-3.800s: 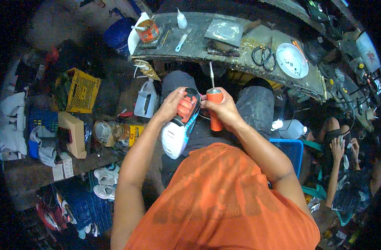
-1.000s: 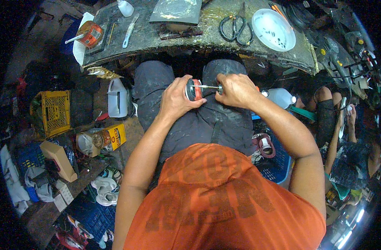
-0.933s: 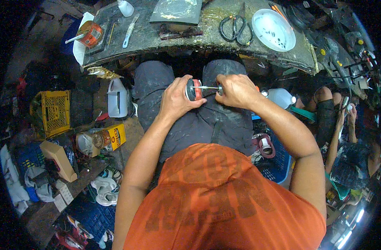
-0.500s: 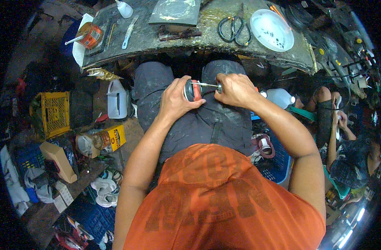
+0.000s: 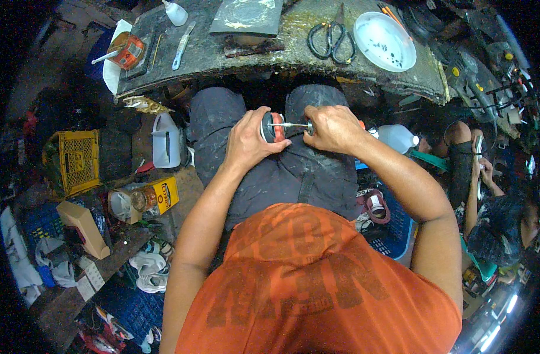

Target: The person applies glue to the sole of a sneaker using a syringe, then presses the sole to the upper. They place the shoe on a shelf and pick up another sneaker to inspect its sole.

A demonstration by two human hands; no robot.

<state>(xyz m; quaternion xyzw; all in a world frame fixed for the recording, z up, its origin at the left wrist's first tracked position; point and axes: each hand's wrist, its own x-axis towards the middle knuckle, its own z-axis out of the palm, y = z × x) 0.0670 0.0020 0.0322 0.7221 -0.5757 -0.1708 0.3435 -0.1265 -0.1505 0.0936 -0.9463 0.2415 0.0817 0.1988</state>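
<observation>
Left hand: my left hand (image 5: 250, 141) is wrapped around a small red and grey shoe (image 5: 274, 126), fingers closed on its rounded end; it sits over my lap at about 12 o'clock from my chest.
Right hand: my right hand (image 5: 334, 127) is pinched shut on the butt of a thin metal awl (image 5: 289, 124); the shaft lies level and its tip meets the shoe at 9 o'clock from the fist.
Handling: I judge the shoe light and fairly soft, likely to squash or twist under the push; best held around its body close to the point of the awl; the awl looks stiff, smooth and sharp, so I would keep fingertips out of its line.
Bench: a worn dark bench (image 5: 282, 53) curves across 12 o'clock; black-handled scissors (image 5: 331, 40) and a white plate (image 5: 384, 41) lie at 1 o'clock; a glue tin (image 5: 127, 51) at 10 o'clock.
Floor: a white jug (image 5: 166, 140) and a yellow crate (image 5: 79, 161) at 9 o'clock.
</observation>
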